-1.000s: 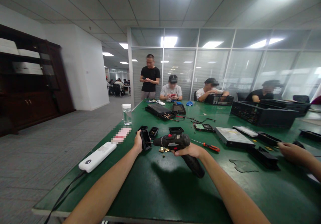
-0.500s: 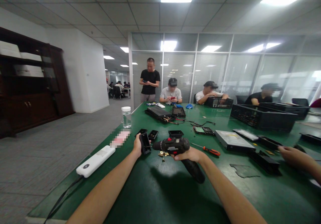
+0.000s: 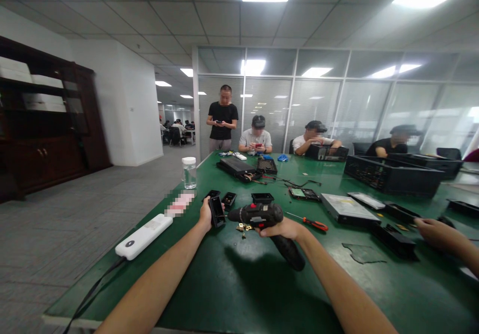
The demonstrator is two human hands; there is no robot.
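My left hand (image 3: 205, 214) is closed on a small black rectangular plastic housing (image 3: 216, 212), tilted up off the table with its hollow side towards the drill. In my right hand (image 3: 284, 230) is a black cordless drill (image 3: 260, 215), lying on its side with the bit end pointing left at the housing. The bit tip is close to the housing; I cannot tell whether they touch. Below the drill's front lie several small brass-coloured pieces (image 3: 242, 228). Small black trays (image 3: 229, 200) stand just behind my left hand, and another black tray (image 3: 262, 198) sits behind the drill.
On the green table (image 3: 209, 294) lie a white power strip (image 3: 144, 235), a clear bottle (image 3: 189, 174), an orange screwdriver (image 3: 315, 224), a silver disc drive (image 3: 350, 209) and a glassy sheet (image 3: 363, 253). A co-worker's hand (image 3: 434, 229) is at the right. Black computer cases (image 3: 392, 174) stand further back.
The view has shifted very slightly. Both hands keep hold of the housing and the drill in nearly the same place.
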